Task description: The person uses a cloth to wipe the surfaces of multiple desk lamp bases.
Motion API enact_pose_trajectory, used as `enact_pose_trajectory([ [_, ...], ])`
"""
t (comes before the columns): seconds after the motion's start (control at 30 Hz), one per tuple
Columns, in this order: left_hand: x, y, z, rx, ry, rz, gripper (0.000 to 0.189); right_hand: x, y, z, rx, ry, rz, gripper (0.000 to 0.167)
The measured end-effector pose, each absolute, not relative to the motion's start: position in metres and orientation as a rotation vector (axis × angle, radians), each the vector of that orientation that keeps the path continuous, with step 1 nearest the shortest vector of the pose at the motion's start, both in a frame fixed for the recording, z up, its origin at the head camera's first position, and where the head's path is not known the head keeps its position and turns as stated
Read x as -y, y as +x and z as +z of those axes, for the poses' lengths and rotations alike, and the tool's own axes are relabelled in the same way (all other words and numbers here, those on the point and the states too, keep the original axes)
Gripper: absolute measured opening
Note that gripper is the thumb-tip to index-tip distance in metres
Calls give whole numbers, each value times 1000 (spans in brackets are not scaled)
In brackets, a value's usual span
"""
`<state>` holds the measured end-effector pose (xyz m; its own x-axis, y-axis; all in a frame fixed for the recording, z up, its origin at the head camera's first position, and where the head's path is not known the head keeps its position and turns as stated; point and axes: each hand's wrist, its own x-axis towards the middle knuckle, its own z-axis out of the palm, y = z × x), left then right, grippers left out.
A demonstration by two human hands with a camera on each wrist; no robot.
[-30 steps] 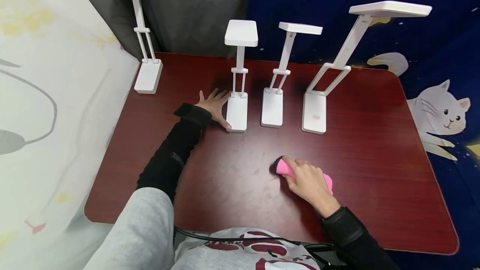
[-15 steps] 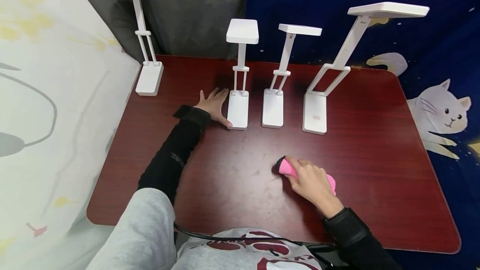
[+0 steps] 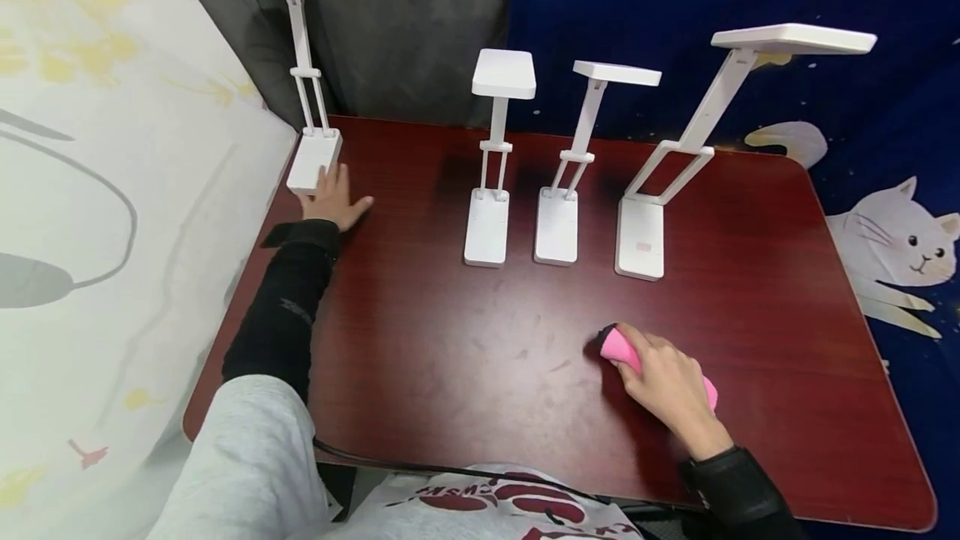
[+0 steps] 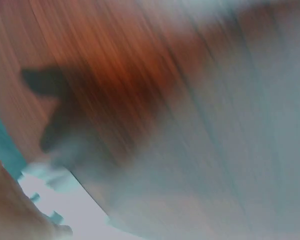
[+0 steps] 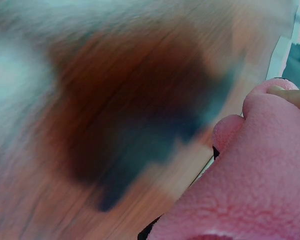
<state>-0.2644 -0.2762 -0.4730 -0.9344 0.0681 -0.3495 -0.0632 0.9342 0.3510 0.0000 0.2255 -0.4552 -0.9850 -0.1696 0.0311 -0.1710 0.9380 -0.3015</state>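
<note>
My left hand [image 3: 332, 200] is at the far-left white desk lamp, its fingers spread and straight at the front of the lamp base [image 3: 313, 158]. In the left wrist view, part of the hand [image 4: 15, 202] shows beside a pale shape at the lower left, and the rest is blurred. My right hand [image 3: 671, 386] grips a bunched pink cloth [image 3: 622, 350] with a dark edge, low over the tabletop front right of the lamps. Close up in the right wrist view, the cloth [image 5: 250, 165] looks fluffy, a fingertip [image 5: 295, 97] pressing into it.
Three more white desk lamps stand in a row along the back: one left of centre [image 3: 486, 227], one in the middle [image 3: 557, 227], and a larger one [image 3: 640, 240] to the right. The dark red table [image 3: 420, 357] meets a pale wall cloth [image 3: 150, 215] on the left.
My left hand has left the lamp left of centre and moved left to the far-left lamp. My right hand has shifted slightly right with the pink cloth. The view has shifted a little.
</note>
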Motion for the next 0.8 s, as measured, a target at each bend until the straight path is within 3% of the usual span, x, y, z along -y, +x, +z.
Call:
enact_pose_trajectory([
  [0.2, 315, -260, -477, -2680, -178, 433, 86, -227, 2, -458, 3136, 242, 480, 53],
  [0.43, 293, -254, -483, -2727, -127, 396, 82, -228, 14, -462, 3127, 199, 490, 53],
  [0.8, 291, -210, -472, -2774, -44, 341, 76, -219, 9, -460, 3062, 287, 503, 51],
])
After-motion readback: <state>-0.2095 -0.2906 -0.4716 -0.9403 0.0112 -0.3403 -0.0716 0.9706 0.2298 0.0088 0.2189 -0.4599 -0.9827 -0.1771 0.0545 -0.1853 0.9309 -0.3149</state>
